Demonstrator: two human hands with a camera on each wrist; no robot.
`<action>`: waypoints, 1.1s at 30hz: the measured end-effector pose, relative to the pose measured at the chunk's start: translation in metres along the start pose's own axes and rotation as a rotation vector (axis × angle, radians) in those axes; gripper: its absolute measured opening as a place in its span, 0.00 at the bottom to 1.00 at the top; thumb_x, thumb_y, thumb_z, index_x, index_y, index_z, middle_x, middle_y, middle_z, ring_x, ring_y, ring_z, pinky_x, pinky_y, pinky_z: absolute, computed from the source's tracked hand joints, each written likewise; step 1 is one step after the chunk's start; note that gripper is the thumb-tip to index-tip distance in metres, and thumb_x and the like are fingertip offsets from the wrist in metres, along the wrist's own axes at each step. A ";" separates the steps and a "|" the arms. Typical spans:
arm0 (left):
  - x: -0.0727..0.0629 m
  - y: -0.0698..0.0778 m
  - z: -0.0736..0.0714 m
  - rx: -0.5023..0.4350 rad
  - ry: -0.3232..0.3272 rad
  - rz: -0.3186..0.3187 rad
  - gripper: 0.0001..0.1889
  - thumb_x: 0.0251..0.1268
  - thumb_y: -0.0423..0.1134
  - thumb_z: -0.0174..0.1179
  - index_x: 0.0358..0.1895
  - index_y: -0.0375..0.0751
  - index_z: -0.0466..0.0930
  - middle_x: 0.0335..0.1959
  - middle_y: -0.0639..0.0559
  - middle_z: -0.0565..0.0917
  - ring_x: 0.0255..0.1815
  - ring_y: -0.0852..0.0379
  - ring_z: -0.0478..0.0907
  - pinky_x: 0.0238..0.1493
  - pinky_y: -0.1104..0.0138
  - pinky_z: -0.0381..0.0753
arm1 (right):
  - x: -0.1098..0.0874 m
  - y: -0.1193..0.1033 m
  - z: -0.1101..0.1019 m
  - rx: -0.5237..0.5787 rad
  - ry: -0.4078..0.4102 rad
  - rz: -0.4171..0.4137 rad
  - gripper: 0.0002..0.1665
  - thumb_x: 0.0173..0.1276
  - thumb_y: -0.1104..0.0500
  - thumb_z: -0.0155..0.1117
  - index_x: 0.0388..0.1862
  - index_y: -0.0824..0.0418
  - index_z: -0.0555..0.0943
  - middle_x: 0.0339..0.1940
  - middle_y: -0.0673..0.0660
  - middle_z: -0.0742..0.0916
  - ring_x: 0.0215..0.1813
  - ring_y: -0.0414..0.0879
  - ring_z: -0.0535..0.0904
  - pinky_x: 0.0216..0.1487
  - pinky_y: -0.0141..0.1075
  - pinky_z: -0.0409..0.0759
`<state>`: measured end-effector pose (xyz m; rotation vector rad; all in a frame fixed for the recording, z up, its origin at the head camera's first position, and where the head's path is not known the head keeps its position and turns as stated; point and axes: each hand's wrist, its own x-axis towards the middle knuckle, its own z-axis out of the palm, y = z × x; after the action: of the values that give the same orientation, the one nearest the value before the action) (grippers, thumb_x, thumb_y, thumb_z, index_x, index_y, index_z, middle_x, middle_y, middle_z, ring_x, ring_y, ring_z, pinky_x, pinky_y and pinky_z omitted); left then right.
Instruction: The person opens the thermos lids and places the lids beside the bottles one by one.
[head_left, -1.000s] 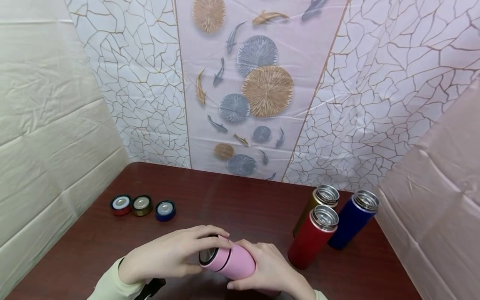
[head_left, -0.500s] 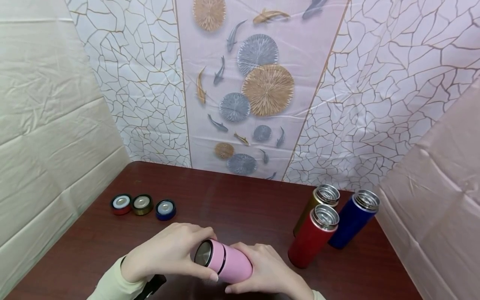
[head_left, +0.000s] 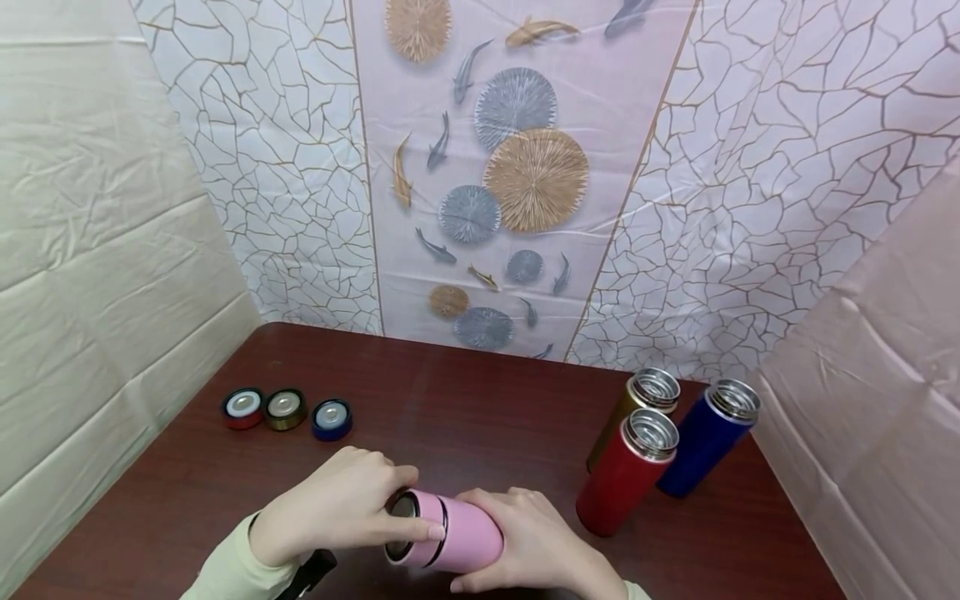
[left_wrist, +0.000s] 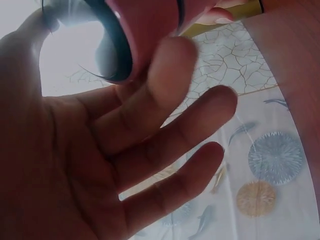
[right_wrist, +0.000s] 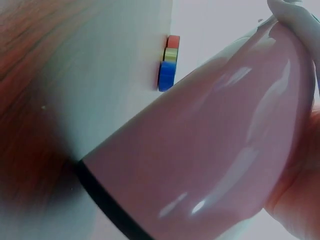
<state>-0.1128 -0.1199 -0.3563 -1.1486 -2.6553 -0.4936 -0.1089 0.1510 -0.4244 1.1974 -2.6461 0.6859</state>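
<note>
A pink thermos bottle [head_left: 474, 537] lies tilted in front of me, its lid toward the left. My right hand [head_left: 534, 537] is wrapped around the body, thumb below and fingers over the top. My left hand [head_left: 337, 510] holds the pink lid [head_left: 431, 510] between thumb and forefinger, and a thin dark seam shows between lid and body. In the left wrist view the other fingers [left_wrist: 175, 130] spread away from the lid. The right wrist view is filled by the bottle's body, with its black base ring [right_wrist: 107, 205] at the lower end.
Three bottles with bare steel mouths stand to the right: red [head_left: 621, 483], gold [head_left: 613, 425] and blue [head_left: 701, 450]. At the left, the red lid [head_left: 243, 408], gold lid [head_left: 284, 409] and blue lid [head_left: 332, 419] lie with undersides up. Patterned cloth [head_left: 480, 167] hangs behind the table [head_left: 450, 400].
The left hand has turned on the lid: its fingers have drawn back from the top, and its thumb has come across the front. The bottle has tilted slightly; the right hand keeps its grip.
</note>
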 end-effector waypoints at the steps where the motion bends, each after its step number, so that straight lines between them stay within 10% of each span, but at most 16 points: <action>1: 0.000 0.000 0.000 -0.008 0.004 0.004 0.27 0.60 0.75 0.56 0.20 0.58 0.68 0.12 0.70 0.62 0.15 0.70 0.60 0.18 0.72 0.60 | 0.000 0.000 0.000 -0.002 0.007 0.003 0.39 0.48 0.24 0.73 0.57 0.38 0.79 0.40 0.33 0.86 0.34 0.29 0.76 0.36 0.28 0.73; 7: -0.002 0.000 -0.006 -0.097 0.090 0.128 0.24 0.63 0.67 0.61 0.54 0.57 0.80 0.47 0.69 0.81 0.41 0.70 0.78 0.40 0.68 0.80 | -0.001 0.003 -0.002 0.020 0.052 0.018 0.40 0.47 0.24 0.74 0.57 0.38 0.79 0.38 0.35 0.85 0.34 0.30 0.77 0.34 0.29 0.76; 14: -0.005 0.006 -0.021 -0.127 0.075 0.376 0.37 0.61 0.62 0.67 0.72 0.56 0.68 0.76 0.55 0.63 0.70 0.57 0.69 0.59 0.59 0.78 | -0.003 0.003 -0.009 0.106 0.053 0.064 0.41 0.47 0.26 0.76 0.60 0.35 0.76 0.37 0.35 0.84 0.34 0.31 0.78 0.34 0.29 0.77; 23: -0.005 0.010 -0.025 -0.092 0.049 0.434 0.49 0.50 0.38 0.79 0.77 0.55 0.62 0.79 0.50 0.58 0.73 0.53 0.65 0.62 0.56 0.76 | -0.004 0.002 -0.017 0.209 -0.006 0.043 0.37 0.50 0.29 0.77 0.57 0.36 0.76 0.37 0.34 0.84 0.33 0.29 0.78 0.32 0.24 0.75; 33: -0.006 0.013 -0.026 -0.068 0.094 0.395 0.41 0.54 0.49 0.77 0.72 0.53 0.68 0.70 0.58 0.70 0.66 0.60 0.72 0.58 0.60 0.78 | -0.008 -0.003 -0.021 0.184 -0.018 0.004 0.36 0.51 0.29 0.76 0.57 0.37 0.76 0.39 0.35 0.84 0.36 0.28 0.78 0.35 0.25 0.76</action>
<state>-0.0977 -0.1251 -0.3313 -1.5788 -2.2654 -0.5479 -0.1023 0.1650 -0.4074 1.2483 -2.6484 0.9416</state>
